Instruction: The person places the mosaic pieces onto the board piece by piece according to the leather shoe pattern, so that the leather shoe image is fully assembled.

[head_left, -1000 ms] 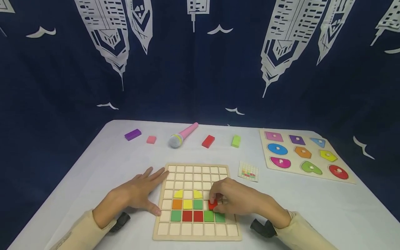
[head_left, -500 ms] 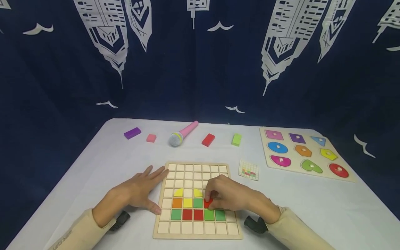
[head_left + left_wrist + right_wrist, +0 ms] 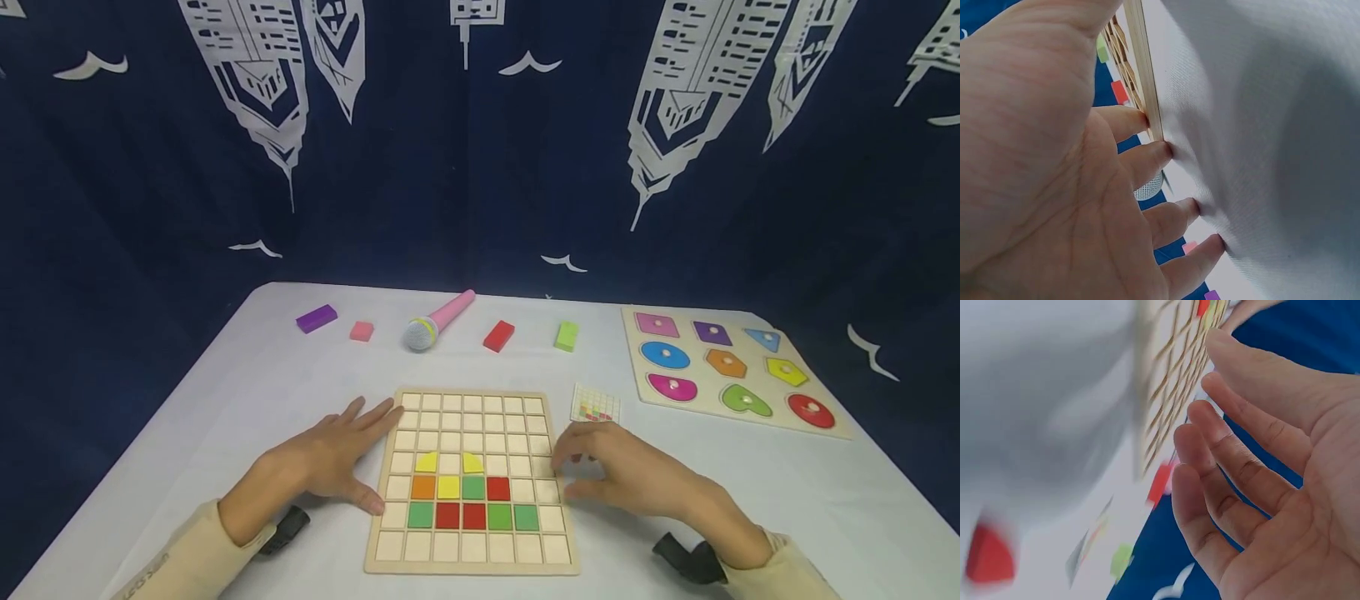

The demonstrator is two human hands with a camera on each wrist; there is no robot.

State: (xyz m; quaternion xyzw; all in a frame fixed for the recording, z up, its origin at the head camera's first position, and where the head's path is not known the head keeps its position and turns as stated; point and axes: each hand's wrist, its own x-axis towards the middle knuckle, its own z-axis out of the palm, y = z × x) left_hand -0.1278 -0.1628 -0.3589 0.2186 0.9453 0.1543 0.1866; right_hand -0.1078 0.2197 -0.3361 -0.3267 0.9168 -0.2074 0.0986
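A wooden grid board (image 3: 472, 568) lies flat before me, with coloured tiles in its middle rows. One red tile (image 3: 498, 488) sits flat in a cell at the right end of the upper square row; green, orange, yellow and other red tiles fill nearby cells. My left hand (image 3: 337, 458) is spread at the board's left side, thumb and index finger at its frame. Just off the right edge hovers my right hand (image 3: 637, 475), fingers loosely bent and holding nothing. Below it, a loose red piece (image 3: 990, 556) with a rounded side lies on the table, mostly hidden in the head view.
A small pattern card (image 3: 596, 403) lies beyond my right hand. Farther back are a purple block (image 3: 317, 318), a pink block (image 3: 362, 332), a toy microphone (image 3: 438, 321), a red block (image 3: 498, 336) and a lime block (image 3: 566, 336). A shape puzzle (image 3: 637, 367) lies at right.
My right hand set the red tile into its cell, let go and moved right, off the board. My left hand has stayed at the board's left edge.
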